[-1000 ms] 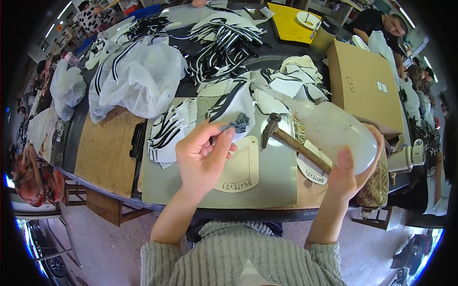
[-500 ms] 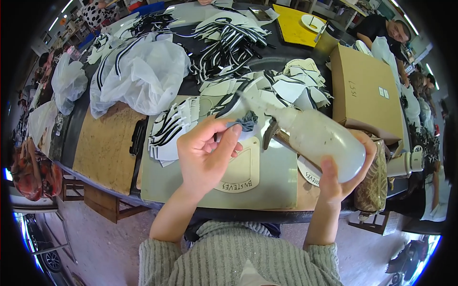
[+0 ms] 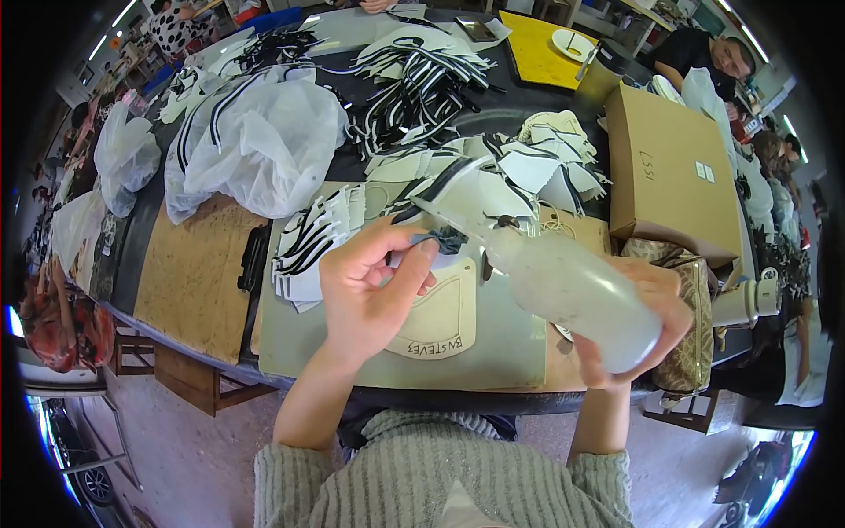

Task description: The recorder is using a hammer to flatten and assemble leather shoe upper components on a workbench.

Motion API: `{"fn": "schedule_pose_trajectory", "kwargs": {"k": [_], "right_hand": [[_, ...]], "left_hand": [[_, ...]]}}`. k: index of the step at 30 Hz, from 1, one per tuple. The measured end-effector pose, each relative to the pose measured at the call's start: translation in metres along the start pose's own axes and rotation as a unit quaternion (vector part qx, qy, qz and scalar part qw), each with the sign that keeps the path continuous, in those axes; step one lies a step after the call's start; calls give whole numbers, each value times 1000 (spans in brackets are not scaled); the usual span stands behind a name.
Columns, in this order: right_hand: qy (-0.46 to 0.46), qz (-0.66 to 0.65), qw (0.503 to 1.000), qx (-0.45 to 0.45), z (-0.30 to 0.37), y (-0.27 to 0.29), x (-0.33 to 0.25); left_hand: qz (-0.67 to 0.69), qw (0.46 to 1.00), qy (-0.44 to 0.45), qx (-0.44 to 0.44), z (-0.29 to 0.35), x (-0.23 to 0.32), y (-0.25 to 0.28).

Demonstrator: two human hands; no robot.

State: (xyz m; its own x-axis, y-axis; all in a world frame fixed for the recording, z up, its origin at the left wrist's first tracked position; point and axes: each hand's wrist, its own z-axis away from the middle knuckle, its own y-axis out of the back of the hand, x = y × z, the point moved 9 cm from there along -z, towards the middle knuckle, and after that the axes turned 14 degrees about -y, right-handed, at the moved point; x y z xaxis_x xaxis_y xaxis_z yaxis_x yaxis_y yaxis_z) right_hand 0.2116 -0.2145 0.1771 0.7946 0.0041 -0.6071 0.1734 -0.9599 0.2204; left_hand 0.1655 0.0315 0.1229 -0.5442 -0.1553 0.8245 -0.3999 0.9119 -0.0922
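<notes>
My left hand [image 3: 370,286] pinches a small dark blue-grey cloth scrap [image 3: 447,240] between thumb and forefinger. Wrapped round a translucent whitish squeeze bottle [image 3: 581,295] is my right hand [image 3: 647,312]. The bottle tilts with its nozzle up and to the left, the spout close to the scrap; whether they touch I cannot tell. Beneath my hands a cream template [image 3: 440,317] with a curved outline lies on a grey-green board [image 3: 343,361]. Left of it fans a row of white pieces with black-edged strips [image 3: 312,246]. A dark tool, partly hidden, lies behind the bottle.
Heaps of white pieces and black-and-white strips [image 3: 422,79] cover the table's far side. A plastic bag [image 3: 264,141] stands at left, beyond a wooden board [image 3: 189,282]. At right are a cardboard box [image 3: 673,167], a patterned pouch [image 3: 687,343] and a flask [image 3: 744,304]. Other people sit around.
The bottle in my right hand has shifted slightly left and down, its nozzle now nearer the cloth scrap. My left hand has moved a little left, still pinching the scrap.
</notes>
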Motion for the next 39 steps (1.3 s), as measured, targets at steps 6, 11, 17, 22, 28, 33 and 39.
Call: {"fn": "schedule_pose_trajectory", "kwargs": {"k": [6,11,17,22,28,33,39], "right_hand": [[-16,141,986,85,-3,13,2],[-5,191,981,20,-4,-1,3],[40,31,998,40,4,4,-4],[-48,225,970,83,2,10,3],[34,82,996,9,13,1,-8],[-12,156,985,71,14,9,-5],[1,49,999,-18,14,-4,-7]], "left_hand": [[8,1000,29,-9,4,-8,0],[6,1000,18,-18,1,-9,1],[4,999,26,-24,0,-10,1],[-12,999,15,-28,-4,-11,3],[26,999,30,-23,-4,-14,5],[25,999,26,-30,-5,-14,5],[0,999,10,-40,-9,-8,3]]}}
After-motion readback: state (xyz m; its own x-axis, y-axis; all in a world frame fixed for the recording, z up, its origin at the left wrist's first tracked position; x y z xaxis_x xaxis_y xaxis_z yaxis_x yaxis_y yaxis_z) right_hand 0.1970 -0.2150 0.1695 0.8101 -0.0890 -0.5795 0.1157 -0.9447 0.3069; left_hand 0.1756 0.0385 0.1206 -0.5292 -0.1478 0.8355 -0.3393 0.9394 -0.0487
